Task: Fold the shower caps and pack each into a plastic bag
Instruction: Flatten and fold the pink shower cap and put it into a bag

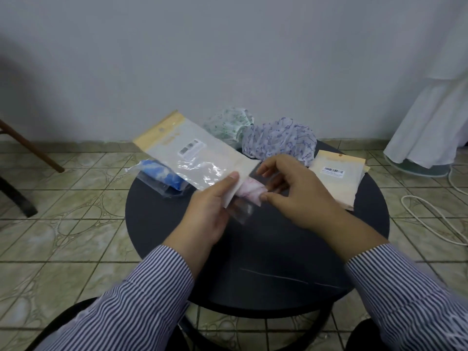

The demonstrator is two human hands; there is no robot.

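While over the round table's (266, 249) bare near half, left hand (210, 211) pinching plastic bag (192, 158) mouth, right hand (291, 193) pinching pink shower cap (249, 192).

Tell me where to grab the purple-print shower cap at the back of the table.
Pinch the purple-print cap at its gathered frilly edge near the table surface, coming from the front right; the puffed crown would probably just collapse. The green-print cap crowds its left.
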